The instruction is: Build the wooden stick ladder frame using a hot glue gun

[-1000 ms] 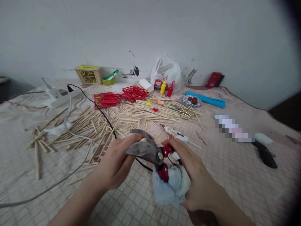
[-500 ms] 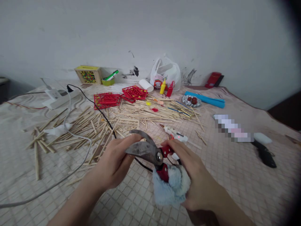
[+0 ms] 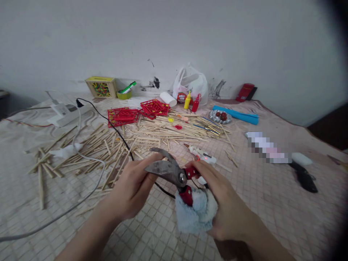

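My right hand (image 3: 227,201) is closed around the red handles of pruning shears (image 3: 164,170), whose metal jaws are spread apart and point left. Fluffy light-blue cloth (image 3: 194,217) is wrapped about the lower handle, inside my right grip. Beside the jaws, my left hand (image 3: 133,190) has its fingers and thumb curled close together; its fingertips are partly behind the blades, and what they pinch is hidden. Just beyond the shears lies a white glue gun (image 3: 202,154) with a lit red light.
Many loose wooden sticks (image 3: 174,131) are strewn across the cloth-covered table. Red stick panels (image 3: 123,116), paint bottles (image 3: 187,101) and a white plastic bag (image 3: 201,85) sit behind. A black cable (image 3: 119,134) and a white cable (image 3: 89,195) cross the left side.
The whole view has shifted very slightly. Both hands and the shears keep nearly the same pose, with the jaws still apart.
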Tool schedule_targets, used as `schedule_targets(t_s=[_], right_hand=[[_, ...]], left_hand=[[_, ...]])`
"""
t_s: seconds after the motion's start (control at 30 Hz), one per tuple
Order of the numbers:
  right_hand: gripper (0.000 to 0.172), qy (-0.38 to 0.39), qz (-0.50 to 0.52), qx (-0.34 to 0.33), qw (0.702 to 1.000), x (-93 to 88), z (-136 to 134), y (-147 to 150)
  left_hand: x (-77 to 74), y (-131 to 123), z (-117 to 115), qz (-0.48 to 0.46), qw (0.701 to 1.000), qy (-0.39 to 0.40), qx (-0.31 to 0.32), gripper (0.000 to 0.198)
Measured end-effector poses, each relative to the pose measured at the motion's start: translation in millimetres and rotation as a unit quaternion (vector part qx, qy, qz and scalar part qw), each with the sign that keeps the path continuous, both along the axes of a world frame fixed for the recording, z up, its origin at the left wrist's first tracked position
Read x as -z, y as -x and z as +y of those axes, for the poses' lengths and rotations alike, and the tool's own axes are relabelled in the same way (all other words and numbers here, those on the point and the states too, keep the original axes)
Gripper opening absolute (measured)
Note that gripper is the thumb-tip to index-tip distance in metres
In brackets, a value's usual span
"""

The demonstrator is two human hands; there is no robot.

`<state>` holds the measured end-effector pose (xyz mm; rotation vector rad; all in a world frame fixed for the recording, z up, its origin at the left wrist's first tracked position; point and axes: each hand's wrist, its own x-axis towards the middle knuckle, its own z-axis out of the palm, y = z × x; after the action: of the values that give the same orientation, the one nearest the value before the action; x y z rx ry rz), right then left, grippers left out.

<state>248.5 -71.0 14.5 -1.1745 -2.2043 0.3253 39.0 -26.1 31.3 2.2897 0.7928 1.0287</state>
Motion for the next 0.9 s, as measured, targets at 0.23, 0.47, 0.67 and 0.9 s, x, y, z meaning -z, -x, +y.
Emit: schedule_targets(t_s=[0.23,0.47,0.67,0.9], right_hand=[[0.084,0.027,0.007,0.0,1.0,2.3,0.5,-1.0],[0.079,0.08,0.039,-0.003,0.996,-2.0,0.8,1.9],[0.07,0.073,0.043,0.002,0.996,-4.1,1.4,0.6],[0.058,0.043,0.054,0.012,0.998,-4.7,0.4,1.1]], left_hand=[[-3.5,0.6,-0.5,0.03,0.999,0.001,-0.022,0.018],[-2.0,0.2,-0.5,0.03,0.999,-0.009,-0.032,0.016],[-3.5,-0.9,-0.2,0.05,0.998,-0.035,-0.032,0.018],[2.0,-3.0,0.0,0.024,0.996,-0.056,-0.058,0.025]])
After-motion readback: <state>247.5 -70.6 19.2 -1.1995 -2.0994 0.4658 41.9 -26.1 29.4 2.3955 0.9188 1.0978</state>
